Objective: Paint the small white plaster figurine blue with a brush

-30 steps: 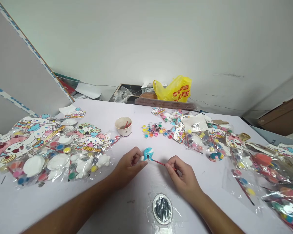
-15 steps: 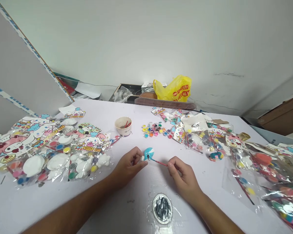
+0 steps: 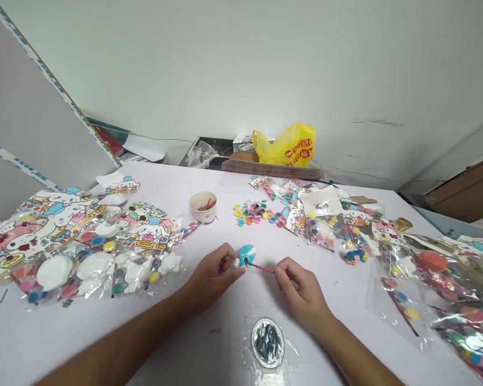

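Between thumb and fingers, my left hand (image 3: pixel 217 273) holds a small blue and white figurine (image 3: pixel 247 254) by its left side. A thin red paintbrush (image 3: pixel 264 268) is pinched in my right hand (image 3: pixel 300 287), and its dark tip touches a black patch low on the figurine. Beyond the hands stands a paper cup (image 3: pixel 203 209) with red sticks inside. To its right lie many small open paint pots (image 3: pixel 257 213) in several colours.
Bagged white figures with paints (image 3: pixel 92 268) cover the table's left side; more packets (image 3: pixel 330 225) lie on the right, near a painted piece (image 3: pixel 356 256). A round metal-rimmed disc (image 3: pixel 268 343) sits in front. A yellow bag (image 3: pixel 287 147) stands behind the table.
The figurine has turned and shifted slightly to the right in my left hand. The brush tip has moved a little left onto its dark patch.
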{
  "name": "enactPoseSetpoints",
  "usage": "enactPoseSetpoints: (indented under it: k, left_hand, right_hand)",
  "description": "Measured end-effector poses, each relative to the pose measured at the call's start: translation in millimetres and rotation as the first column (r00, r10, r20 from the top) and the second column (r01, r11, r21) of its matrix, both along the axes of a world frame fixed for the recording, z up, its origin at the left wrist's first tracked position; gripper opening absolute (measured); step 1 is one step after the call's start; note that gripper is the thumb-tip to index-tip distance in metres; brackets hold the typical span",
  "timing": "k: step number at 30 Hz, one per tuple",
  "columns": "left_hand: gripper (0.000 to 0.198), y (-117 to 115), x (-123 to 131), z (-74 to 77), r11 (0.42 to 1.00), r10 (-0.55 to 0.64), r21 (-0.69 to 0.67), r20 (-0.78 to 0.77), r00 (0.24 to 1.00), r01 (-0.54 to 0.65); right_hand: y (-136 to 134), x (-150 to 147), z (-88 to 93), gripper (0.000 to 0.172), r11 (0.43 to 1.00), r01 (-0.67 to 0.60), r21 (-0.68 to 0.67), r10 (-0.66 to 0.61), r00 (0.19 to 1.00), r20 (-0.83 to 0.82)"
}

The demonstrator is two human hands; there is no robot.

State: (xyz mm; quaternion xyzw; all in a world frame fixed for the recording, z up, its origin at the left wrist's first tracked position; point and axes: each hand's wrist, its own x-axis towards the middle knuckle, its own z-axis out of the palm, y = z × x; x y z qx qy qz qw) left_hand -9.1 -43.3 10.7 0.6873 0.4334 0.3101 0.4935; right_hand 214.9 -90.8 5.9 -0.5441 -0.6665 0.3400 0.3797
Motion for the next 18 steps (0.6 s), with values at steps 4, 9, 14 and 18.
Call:
enactPoseSetpoints:
  k: [4,9,14,18]
  left_hand:
    - [0.026,-1.1,0.6,0.3,1.000,-0.006,0.025,-0.002,1.000,0.006]
    - [0.029,-1.9,0.3,2.9,0.999,-0.016,0.045,-0.014,1.000,0.017]
    - [0.027,-2.3,-0.3,1.7,0.996,-0.023,0.082,-0.029,0.999,0.025]
    - [0.027,-1.2,0.1,0.8,0.996,-0.029,0.088,-0.040,0.999,0.033]
  right_hand:
    - [0.5,0.3,0.2,0.034,1.000,0.023,-0.009,-0.023,1.000,0.005]
    - [0.7,2.3,-2.2,0.033,0.999,0.034,0.000,-0.034,0.999,-0.014]
    - [0.4,1.5,-2.9,0.034,1.000,0.030,0.001,-0.030,1.000,-0.008]
    - [0.1,0.5,-1.8,0.033,0.999,0.040,0.001,-0.040,0.999,-0.014]
